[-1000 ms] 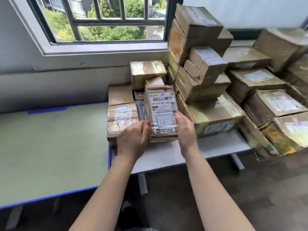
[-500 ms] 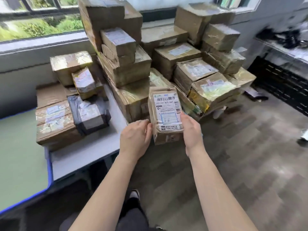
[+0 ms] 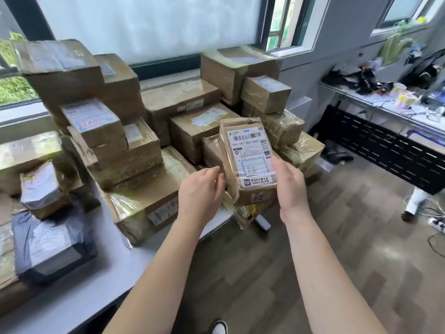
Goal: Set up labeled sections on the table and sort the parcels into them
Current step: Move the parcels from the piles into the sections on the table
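I hold a small brown cardboard parcel in the air, its white barcode label facing me. My right hand grips its right edge with the thumb on the label. My left hand holds its left side, fingers tucked behind the box. Beyond it a large heap of taped cardboard parcels covers the white table and reaches up to the window sill.
A dark plastic-wrapped parcel lies at the table's near left. A cluttered white desk with a black perforated panel stands at the right. Cables and a power strip lie on the wooden floor. My shoe shows below.
My view has swung to the right, away from the green table. The parcel has come off the pile and travels right with both hands on it.
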`<state>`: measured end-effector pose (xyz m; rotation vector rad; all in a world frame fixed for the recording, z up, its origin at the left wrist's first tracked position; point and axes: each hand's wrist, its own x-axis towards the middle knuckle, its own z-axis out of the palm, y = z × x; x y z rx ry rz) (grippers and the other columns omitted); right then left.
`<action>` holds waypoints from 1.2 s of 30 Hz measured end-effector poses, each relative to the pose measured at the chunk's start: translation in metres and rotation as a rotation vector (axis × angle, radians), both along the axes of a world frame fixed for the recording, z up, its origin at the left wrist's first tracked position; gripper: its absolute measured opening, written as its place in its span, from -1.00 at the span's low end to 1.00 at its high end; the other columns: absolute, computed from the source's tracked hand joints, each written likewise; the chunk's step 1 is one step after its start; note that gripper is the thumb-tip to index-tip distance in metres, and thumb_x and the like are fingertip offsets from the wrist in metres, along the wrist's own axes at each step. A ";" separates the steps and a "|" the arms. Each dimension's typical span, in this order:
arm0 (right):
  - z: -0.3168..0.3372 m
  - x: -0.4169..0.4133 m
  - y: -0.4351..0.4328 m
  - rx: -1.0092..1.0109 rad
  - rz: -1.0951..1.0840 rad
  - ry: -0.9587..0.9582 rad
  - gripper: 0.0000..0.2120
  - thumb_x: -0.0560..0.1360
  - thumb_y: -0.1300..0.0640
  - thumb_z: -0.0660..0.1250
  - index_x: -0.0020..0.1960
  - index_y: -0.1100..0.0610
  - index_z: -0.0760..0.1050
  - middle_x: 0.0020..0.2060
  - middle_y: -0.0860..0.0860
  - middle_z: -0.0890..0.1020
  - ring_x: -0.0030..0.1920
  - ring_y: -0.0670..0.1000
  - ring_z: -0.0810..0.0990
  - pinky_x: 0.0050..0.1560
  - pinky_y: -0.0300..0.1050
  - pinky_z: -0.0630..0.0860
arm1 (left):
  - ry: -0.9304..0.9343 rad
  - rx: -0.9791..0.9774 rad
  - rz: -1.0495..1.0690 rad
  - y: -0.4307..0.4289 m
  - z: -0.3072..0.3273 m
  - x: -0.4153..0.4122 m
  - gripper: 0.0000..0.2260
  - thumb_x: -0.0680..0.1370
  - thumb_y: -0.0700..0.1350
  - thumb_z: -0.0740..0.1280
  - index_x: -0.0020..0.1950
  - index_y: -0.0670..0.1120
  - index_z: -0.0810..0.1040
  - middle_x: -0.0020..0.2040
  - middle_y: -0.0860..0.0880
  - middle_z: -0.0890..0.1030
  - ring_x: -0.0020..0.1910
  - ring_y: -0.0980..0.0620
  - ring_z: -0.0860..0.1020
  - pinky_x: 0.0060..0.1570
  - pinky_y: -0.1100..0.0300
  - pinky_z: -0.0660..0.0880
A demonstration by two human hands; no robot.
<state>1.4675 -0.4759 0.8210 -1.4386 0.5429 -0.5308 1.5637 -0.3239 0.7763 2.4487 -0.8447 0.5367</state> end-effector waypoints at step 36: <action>-0.028 0.151 -0.439 0.048 0.158 0.026 -0.67 0.53 -0.09 0.28 0.11 0.10 0.63 -0.04 0.00 0.72 0.02 0.04 0.69 0.12 0.10 0.60 | 0.162 0.070 0.528 -0.316 -0.023 0.079 -0.71 0.58 -0.09 0.26 0.22 -0.22 0.57 -0.01 -0.15 0.66 -0.07 -0.13 0.61 -0.09 0.01 0.53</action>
